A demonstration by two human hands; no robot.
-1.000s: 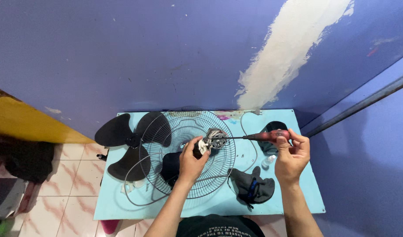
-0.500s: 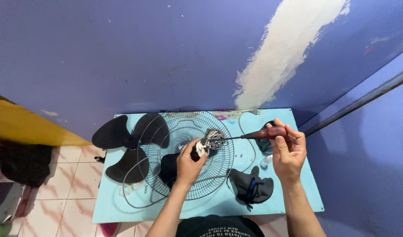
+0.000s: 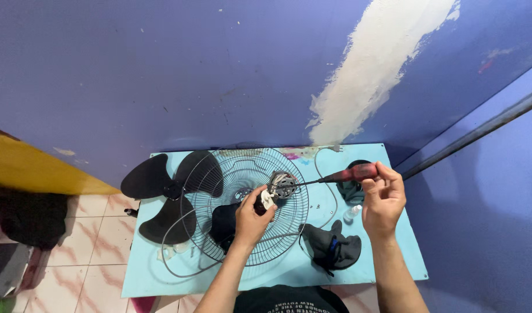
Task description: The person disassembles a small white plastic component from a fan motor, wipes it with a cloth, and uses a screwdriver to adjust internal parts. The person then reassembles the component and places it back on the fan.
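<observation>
Metal fan motor (image 3: 283, 185) sits gripped in the left hand (image 3: 251, 220); right hand (image 3: 383, 200) clasps the red-handled screwdriver (image 3: 350, 174), tip at motor.

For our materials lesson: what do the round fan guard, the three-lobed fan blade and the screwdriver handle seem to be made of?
Round fan guard: thin pale wire, probably coated metal, seen in its fine spokes and rings. Black three-lobed fan blade: likely moulded plastic, smooth with a matt finish. Red screwdriver handle, held in the right hand: looks like glossy plastic.
</observation>
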